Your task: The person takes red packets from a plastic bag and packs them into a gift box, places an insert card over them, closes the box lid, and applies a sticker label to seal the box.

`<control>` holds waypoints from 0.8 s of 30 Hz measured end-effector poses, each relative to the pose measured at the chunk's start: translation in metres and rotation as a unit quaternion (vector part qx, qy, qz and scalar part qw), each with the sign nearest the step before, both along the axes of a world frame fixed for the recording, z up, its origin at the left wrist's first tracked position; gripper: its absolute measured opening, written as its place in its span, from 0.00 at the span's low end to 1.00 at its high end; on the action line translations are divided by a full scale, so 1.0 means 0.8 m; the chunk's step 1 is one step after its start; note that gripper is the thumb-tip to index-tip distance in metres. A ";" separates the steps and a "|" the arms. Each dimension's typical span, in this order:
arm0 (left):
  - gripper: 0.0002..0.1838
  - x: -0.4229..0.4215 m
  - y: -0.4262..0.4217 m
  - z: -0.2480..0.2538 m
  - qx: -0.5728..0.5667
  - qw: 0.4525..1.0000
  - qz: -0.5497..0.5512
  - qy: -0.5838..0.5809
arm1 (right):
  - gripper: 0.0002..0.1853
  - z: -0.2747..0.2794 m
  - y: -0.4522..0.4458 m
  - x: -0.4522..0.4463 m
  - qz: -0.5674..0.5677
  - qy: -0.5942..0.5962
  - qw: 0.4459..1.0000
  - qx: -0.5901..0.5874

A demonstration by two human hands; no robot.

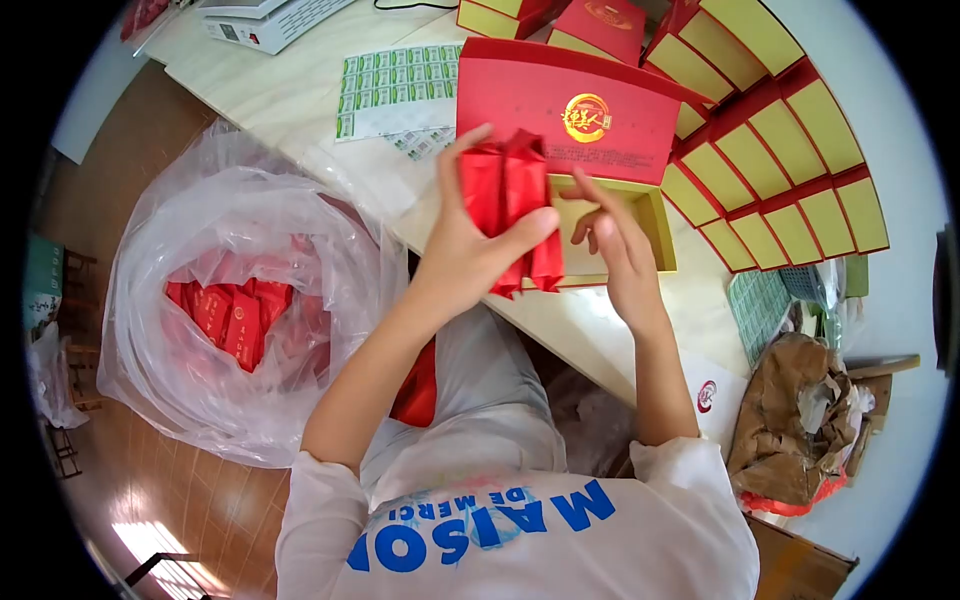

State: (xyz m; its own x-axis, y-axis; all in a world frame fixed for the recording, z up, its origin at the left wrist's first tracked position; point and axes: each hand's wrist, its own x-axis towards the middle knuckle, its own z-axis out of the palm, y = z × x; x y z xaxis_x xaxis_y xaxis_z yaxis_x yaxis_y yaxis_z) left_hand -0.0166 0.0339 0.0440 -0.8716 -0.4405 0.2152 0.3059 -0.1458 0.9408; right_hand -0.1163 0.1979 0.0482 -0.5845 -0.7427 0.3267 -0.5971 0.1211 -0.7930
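My left hand (465,245) is closed around shiny red foil packets (513,200) standing side by side, at least two of them. Thumb in front, fingers behind, it holds them above the table's near edge. My right hand (618,240) is just right of the packets, fingers apart and holding nothing. Behind both hands is an open gift box (655,225) with a yellow inside. Its raised red lid (510,95) bears a gold emblem. The packets and my hands hide part of the box's inside.
Stacked red and yellow boxes (790,150) fill the table's right side. Sheets of green labels (400,85) lie left of the lid. A clear plastic bag (150,300) of red packets (235,315) stands on the floor at left. Crumpled brown paper (790,420) is at right.
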 end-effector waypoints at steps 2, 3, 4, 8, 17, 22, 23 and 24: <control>0.42 -0.014 0.010 -0.001 -0.075 0.997 0.001 -0.013 | 0.26 0.003 -0.017 -0.004 0.024 -0.108 0.993 -0.044; 0.45 -0.023 0.011 -0.006 -0.083 0.997 0.001 -0.002 | 0.27 0.000 -0.027 -0.007 0.040 -0.120 0.990 -0.069; 0.45 -0.024 0.008 -0.010 -0.085 0.996 0.002 -0.002 | 0.27 -0.001 -0.034 -0.006 0.041 -0.120 0.989 -0.071; 0.36 -0.015 -0.005 -0.020 -0.227 0.970 0.044 -0.077 | 0.28 -0.003 -0.047 -0.002 0.048 -0.254 0.962 -0.086; 0.18 -0.009 -0.025 -0.036 -0.377 0.907 0.124 -0.141 | 0.25 -0.026 -0.052 -0.013 -0.001 -0.302 0.953 0.000; 0.15 -0.012 -0.026 -0.039 -0.325 0.930 0.148 -0.093 | 0.27 -0.030 -0.052 -0.014 0.019 -0.200 0.980 0.002; 0.15 -0.012 -0.026 -0.039 -0.322 0.931 0.150 -0.082 | 0.28 -0.032 -0.052 -0.016 0.018 -0.178 0.984 0.013; 0.15 -0.013 -0.027 -0.040 -0.321 0.931 0.150 -0.084 | 0.28 -0.033 -0.052 -0.016 0.017 -0.156 0.987 0.025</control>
State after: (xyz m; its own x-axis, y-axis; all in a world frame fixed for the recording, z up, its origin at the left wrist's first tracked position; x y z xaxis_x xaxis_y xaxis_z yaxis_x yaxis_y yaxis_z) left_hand -0.0267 0.0122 0.0117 -0.7748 -0.4975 0.3901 0.0831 0.5316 0.8429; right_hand -0.1290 0.1565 0.0218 -0.6249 -0.7746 0.0973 -0.3289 0.1482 -0.9327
